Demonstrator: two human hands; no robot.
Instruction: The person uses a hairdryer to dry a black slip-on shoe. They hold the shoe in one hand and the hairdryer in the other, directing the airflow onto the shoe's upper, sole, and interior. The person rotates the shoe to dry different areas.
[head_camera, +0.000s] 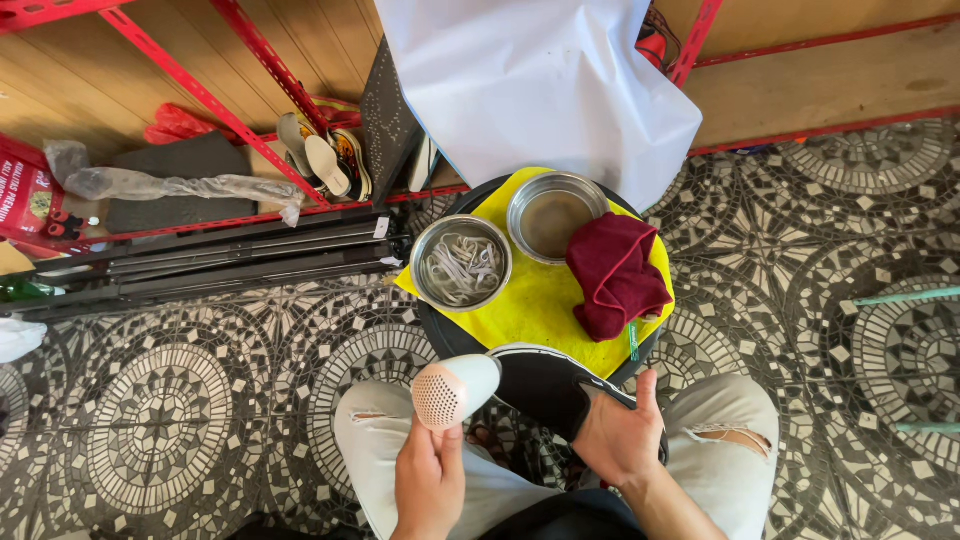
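Patterned mosaic floor (200, 400), small round bench (445, 335) under yellow cloth, left hand (428, 480) closed around white hair dryer (455, 390), right hand (620, 435) gripping black-and-white sneaker (540, 380) over lap, dryer beside shoe.

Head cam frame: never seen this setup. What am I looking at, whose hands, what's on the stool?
There is one picture, from a camera on the person's head, looking down at their lap and a patterned tile floor. No machine, just two bare hands. The left hand holds a white hair dryer, its nozzle end toward the camera. The right hand grips a black shoe. Ahead is a round stool with a yellow cloth. On it sit a metal bowl of white laces, a second metal bowl and a dark red rag.
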